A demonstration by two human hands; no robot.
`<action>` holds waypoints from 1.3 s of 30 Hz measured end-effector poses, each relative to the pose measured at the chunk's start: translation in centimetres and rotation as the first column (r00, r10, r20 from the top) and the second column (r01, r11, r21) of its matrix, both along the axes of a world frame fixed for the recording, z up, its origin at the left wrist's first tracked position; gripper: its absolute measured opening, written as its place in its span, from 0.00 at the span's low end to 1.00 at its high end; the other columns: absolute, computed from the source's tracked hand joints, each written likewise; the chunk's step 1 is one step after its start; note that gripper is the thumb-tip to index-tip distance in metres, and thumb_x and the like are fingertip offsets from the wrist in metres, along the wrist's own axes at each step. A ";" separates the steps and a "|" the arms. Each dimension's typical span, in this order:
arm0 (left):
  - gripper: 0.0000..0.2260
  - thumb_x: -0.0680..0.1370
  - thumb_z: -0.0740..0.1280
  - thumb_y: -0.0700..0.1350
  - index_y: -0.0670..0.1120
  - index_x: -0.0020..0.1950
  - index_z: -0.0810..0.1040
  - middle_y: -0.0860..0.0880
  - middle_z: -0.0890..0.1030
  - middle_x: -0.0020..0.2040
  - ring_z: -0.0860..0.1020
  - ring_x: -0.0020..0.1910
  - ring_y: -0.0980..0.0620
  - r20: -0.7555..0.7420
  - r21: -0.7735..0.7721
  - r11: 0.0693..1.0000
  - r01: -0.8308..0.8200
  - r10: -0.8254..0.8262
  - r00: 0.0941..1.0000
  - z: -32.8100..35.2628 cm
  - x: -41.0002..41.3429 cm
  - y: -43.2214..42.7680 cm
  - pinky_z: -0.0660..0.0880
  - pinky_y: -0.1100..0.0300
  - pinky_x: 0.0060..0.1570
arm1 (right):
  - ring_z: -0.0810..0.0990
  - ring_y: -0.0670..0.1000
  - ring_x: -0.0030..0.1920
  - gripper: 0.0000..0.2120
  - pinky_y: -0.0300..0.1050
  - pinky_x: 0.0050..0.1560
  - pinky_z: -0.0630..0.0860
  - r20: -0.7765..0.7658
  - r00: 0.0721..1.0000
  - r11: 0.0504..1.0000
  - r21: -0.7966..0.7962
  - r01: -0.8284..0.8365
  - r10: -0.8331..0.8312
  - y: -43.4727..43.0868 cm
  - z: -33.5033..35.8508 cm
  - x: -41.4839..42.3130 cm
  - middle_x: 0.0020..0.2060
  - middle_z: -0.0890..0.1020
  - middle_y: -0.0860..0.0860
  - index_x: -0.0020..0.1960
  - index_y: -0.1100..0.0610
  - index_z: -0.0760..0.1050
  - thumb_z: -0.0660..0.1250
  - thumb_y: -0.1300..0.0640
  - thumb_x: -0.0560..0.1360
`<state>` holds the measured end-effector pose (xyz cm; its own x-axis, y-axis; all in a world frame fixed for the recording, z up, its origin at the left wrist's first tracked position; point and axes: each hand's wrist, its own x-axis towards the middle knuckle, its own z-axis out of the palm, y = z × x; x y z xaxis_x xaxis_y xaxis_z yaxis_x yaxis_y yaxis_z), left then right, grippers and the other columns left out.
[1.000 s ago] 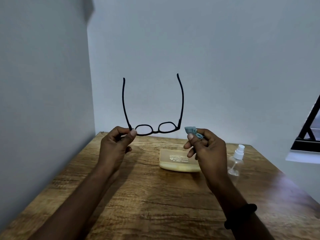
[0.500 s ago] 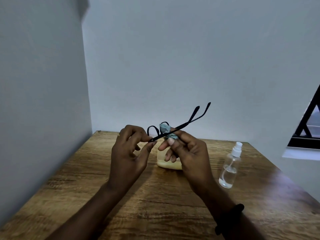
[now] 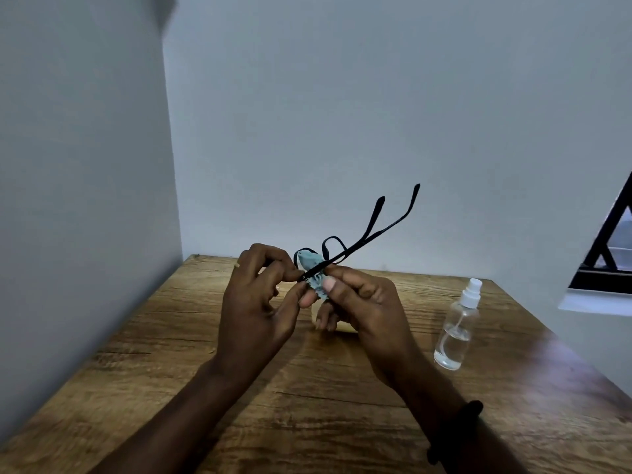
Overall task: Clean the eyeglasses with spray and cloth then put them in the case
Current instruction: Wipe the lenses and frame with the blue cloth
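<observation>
A spray bottle (image 3: 456, 331) is stood upright on the wooden table (image 3: 307, 405) right of the hands; the yellow case (image 3: 347, 328) is largely hidden behind them. The table is closed in by walls (image 3: 85, 165) at left and rear. The eyeglasses (image 3: 362, 243) are held above the table, pinched at the hinge by the left hand (image 3: 256, 309), and a blue cloth (image 3: 313, 268) is pinched over one lens by the right hand (image 3: 369, 316).

- Swung eyeglasses (image 3: 357, 248) from temples straight up to slanting up toward the right
- Brought right hand (image 3: 369, 309) with cloth (image 3: 309, 263) in onto a lens, beside left hand (image 3: 256, 302)
- Hid most of case (image 3: 345, 327) behind both hands
</observation>
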<state>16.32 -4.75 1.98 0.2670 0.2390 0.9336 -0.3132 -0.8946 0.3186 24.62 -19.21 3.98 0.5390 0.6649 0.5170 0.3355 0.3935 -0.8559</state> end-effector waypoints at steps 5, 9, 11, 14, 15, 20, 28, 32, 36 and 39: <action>0.06 0.76 0.72 0.42 0.40 0.44 0.80 0.48 0.78 0.49 0.77 0.48 0.49 -0.047 0.068 0.997 -0.044 0.047 0.998 -0.5 0.2 -0.6 0.76 0.54 0.38 | 0.77 0.51 0.27 0.04 0.43 0.31 0.75 0.040 0.993 0.994 0.032 0.109 -0.110 0.3 -0.6 0.0 0.32 0.83 0.58 0.51 0.67 0.79 0.69 0.68 0.77; 0.06 0.76 0.70 0.43 0.40 0.44 0.80 0.48 0.78 0.50 0.76 0.49 0.51 -0.055 0.090 0.995 -0.047 0.052 0.997 -0.7 0.2 -0.9 0.75 0.59 0.39 | 0.80 0.49 0.28 0.04 0.44 0.30 0.74 0.136 0.971 0.980 0.050 0.193 -0.198 0.7 -1.2 -0.1 0.29 0.81 0.52 0.49 0.59 0.80 0.71 0.60 0.75; 0.07 0.77 0.70 0.44 0.41 0.44 0.81 0.49 0.78 0.49 0.75 0.49 0.53 -0.051 0.090 0.994 -0.054 0.059 0.997 -0.7 0.3 -1.1 0.73 0.63 0.40 | 0.80 0.48 0.28 0.08 0.42 0.30 0.74 0.149 0.957 0.967 0.083 0.240 -0.250 0.8 -1.2 -0.2 0.29 0.81 0.48 0.51 0.60 0.81 0.72 0.59 0.74; 0.06 0.77 0.71 0.43 0.40 0.44 0.81 0.49 0.78 0.48 0.74 0.48 0.53 -0.044 0.085 0.994 -0.062 0.066 0.997 -0.6 0.5 -1.5 0.72 0.63 0.41 | 0.78 0.45 0.27 0.06 0.37 0.28 0.73 0.147 0.949 0.957 0.134 0.259 -0.278 0.6 -0.8 -0.6 0.29 0.81 0.46 0.50 0.62 0.81 0.71 0.62 0.74; 0.06 0.77 0.71 0.43 0.40 0.44 0.81 0.48 0.78 0.48 0.74 0.48 0.52 -0.040 0.082 0.994 -0.066 0.070 0.997 -0.5 0.5 -1.6 0.73 0.62 0.40 | 0.78 0.45 0.27 0.05 0.36 0.28 0.72 0.143 0.950 0.955 0.146 0.256 -0.277 0.6 -0.7 -0.7 0.28 0.80 0.46 0.50 0.63 0.81 0.71 0.64 0.75; 0.06 0.75 0.75 0.41 0.40 0.43 0.81 0.48 0.78 0.47 0.75 0.46 0.51 -0.021 0.096 0.990 -0.105 0.108 0.994 -0.2 0.3 -1.4 0.71 0.63 0.41 | 0.75 0.46 0.25 0.02 0.38 0.27 0.71 0.077 0.964 0.957 0.166 0.239 -0.254 0.2 0.1 -1.0 0.26 0.78 0.53 0.50 0.65 0.81 0.69 0.66 0.78; 0.08 0.73 0.78 0.35 0.38 0.49 0.82 0.52 0.73 0.53 0.77 0.50 0.57 -0.035 0.084 0.988 -0.129 0.132 0.991 -0.5 0.4 0.5 0.76 0.64 0.43 | 0.70 0.49 0.25 0.03 0.38 0.26 0.69 -0.093 0.971 0.937 0.258 0.236 -0.220 -1.4 2.3 0.3 0.25 0.75 0.54 0.48 0.61 0.81 0.68 0.64 0.77; 0.05 0.73 0.77 0.35 0.39 0.46 0.83 0.53 0.72 0.53 0.74 0.50 0.58 -0.022 0.072 0.986 -0.151 0.153 0.988 -0.3 0.4 0.6 0.71 0.71 0.48 | 0.67 0.48 0.23 0.02 0.38 0.26 0.66 -0.136 0.979 0.947 0.265 0.181 -0.150 -2.2 2.8 1.1 0.24 0.73 0.53 0.46 0.60 0.81 0.70 0.61 0.75; 0.05 0.73 0.78 0.36 0.40 0.45 0.83 0.53 0.73 0.53 0.76 0.50 0.52 -0.013 0.063 0.989 -0.134 0.135 0.991 -0.2 0.4 0.6 0.71 0.71 0.50 | 0.69 0.47 0.25 0.05 0.37 0.25 0.65 -0.202 0.978 0.945 0.309 0.110 -0.048 -2.9 3.3 1.9 0.27 0.73 0.51 0.48 0.61 0.82 0.71 0.61 0.74; 0.05 0.74 0.77 0.36 0.40 0.46 0.82 0.53 0.73 0.54 0.79 0.50 0.50 -0.013 0.037 0.994 -0.101 0.101 0.995 -0.4 0.4 0.6 0.76 0.63 0.45 | 0.69 0.46 0.26 0.11 0.38 0.27 0.64 -0.290 0.955 0.933 0.355 0.051 0.058 -3.1 3.5 2.2 0.27 0.71 0.50 0.52 0.63 0.80 0.74 0.60 0.71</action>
